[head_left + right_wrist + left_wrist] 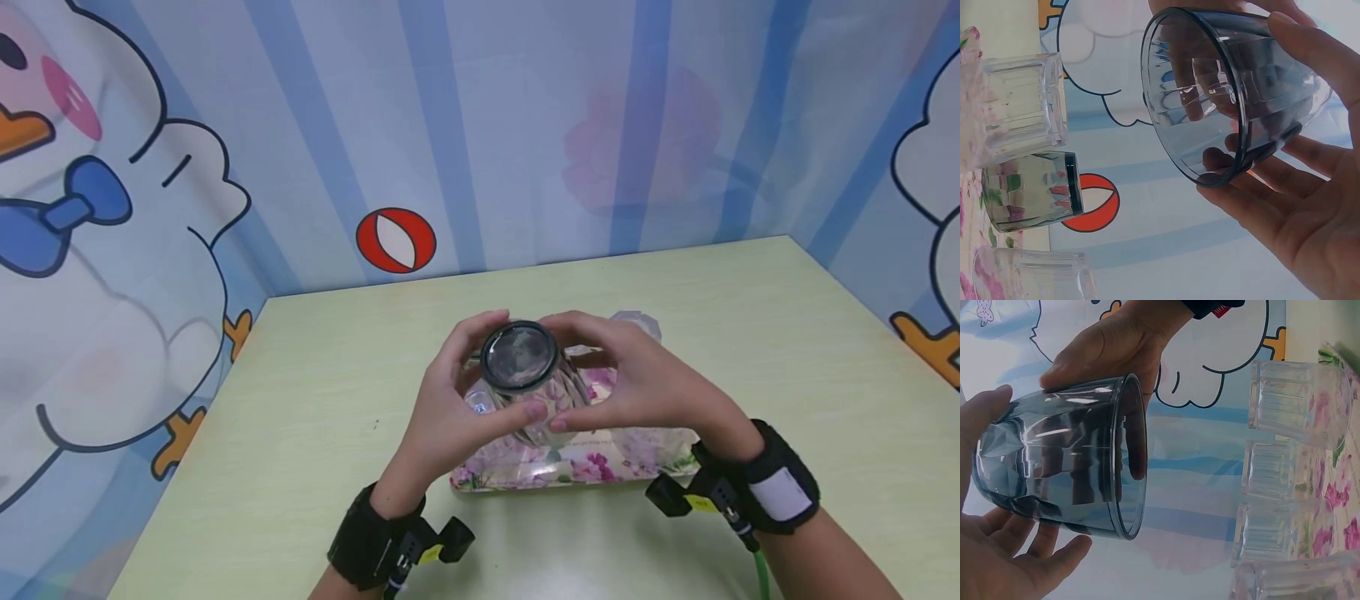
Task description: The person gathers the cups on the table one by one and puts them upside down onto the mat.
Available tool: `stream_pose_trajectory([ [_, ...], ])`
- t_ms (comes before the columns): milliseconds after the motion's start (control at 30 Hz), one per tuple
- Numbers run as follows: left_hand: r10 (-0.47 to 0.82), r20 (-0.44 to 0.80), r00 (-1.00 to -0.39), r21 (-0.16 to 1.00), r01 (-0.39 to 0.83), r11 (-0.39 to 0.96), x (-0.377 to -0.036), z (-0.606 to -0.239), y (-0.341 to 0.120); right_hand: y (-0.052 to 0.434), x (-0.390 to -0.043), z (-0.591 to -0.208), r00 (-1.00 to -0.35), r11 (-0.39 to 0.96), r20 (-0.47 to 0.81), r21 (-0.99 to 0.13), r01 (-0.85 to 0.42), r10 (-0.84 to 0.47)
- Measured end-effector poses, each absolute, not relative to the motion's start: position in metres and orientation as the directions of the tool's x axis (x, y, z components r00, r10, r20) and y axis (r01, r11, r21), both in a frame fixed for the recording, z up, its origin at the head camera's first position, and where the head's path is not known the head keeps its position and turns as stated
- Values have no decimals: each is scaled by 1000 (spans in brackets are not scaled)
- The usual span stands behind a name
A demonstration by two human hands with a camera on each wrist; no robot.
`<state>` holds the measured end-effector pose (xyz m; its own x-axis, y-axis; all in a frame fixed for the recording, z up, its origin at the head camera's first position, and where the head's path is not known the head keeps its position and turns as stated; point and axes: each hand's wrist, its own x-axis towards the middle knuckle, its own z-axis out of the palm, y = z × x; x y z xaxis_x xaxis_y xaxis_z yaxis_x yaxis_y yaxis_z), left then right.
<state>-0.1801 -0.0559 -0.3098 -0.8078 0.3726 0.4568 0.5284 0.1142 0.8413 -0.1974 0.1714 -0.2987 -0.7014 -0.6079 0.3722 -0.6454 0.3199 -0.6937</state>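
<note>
A smoky grey see-through cup (519,360) hangs in the air above a flowered tray (570,471), its round end toward the head camera. My left hand (453,400) grips it from the left and my right hand (645,383) from the right, fingers and thumbs curled round its wall. In the left wrist view the cup (1060,462) lies between my left palm (997,550) and the right hand (1110,350), its mouth facing the tray (1341,487). The right wrist view looks into the cup (1229,94), which rests in my right hand (1297,212).
Several clear ribbed glasses (1297,403) stand on the tray, one with a dark rim (1035,190). The tray lies mid-way on a pale green table (750,333). Cartoon-printed walls (525,125) close the table on the left, back and right.
</note>
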Motion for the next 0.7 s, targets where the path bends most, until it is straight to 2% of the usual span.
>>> stream_pose_trajectory([
  [700, 344, 497, -796, 822, 560, 107, -180, -310, -57, 162, -193, -301, -708, 293, 478, -679, -673, -519],
])
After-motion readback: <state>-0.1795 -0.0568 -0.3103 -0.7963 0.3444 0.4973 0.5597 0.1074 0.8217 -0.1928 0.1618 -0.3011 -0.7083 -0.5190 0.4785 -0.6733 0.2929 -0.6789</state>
